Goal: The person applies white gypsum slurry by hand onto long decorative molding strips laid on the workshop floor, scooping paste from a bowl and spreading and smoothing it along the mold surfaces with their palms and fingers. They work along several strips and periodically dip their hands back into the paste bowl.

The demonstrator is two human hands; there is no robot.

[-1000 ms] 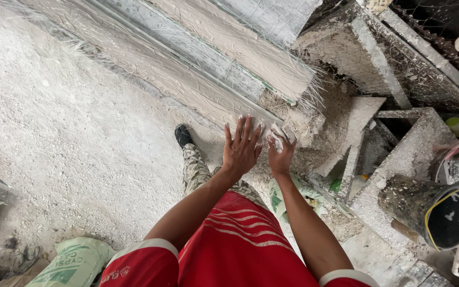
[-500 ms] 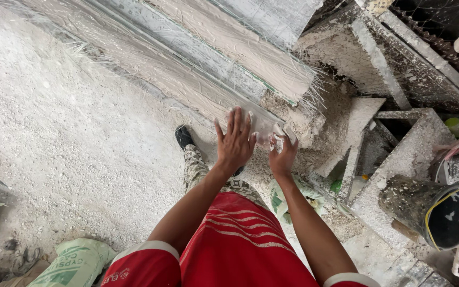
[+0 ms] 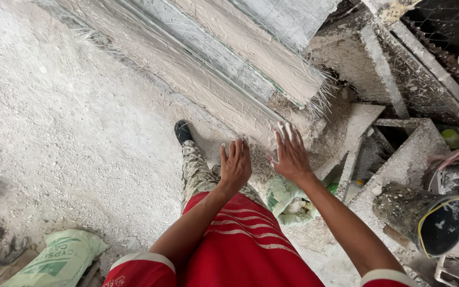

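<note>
Plaster-grey and stringy with fibre, the long moulded strips (image 3: 224,69) lie stacked on the floor ahead of us, their long axis running from the upper left down toward the lower right, so the frayed near ends point at our hands. Our right hand (image 3: 291,154) sits at the near end of the lowest strip, fingers (image 3: 285,133) straight and close together, tips whitened with dust; whether the palm actually presses the surface or hangs just over it we cannot tell. Our left hand (image 3: 235,166) is flat and loosely spread, holding nothing, just short of the same end and above our camouflage trouser leg (image 3: 197,172) and black shoe (image 3: 182,131). Both palms face down and forward, which reads to us as hands placed to steady or smooth the strip end, not to grasp it. Strips overlap like shingles, probably so each keeps its shape while it sets. Below the right wrist lies a crumpled green-and-white sack (image 3: 288,199). Further right, a dusty dark bucket (image 3: 426,218) lies tipped on its side, mouth toward us, beside grey crusted mould frames (image 3: 399,159). Another green sack (image 3: 65,258) rests at lower left on the gritty concrete floor (image 3: 70,133).
</note>
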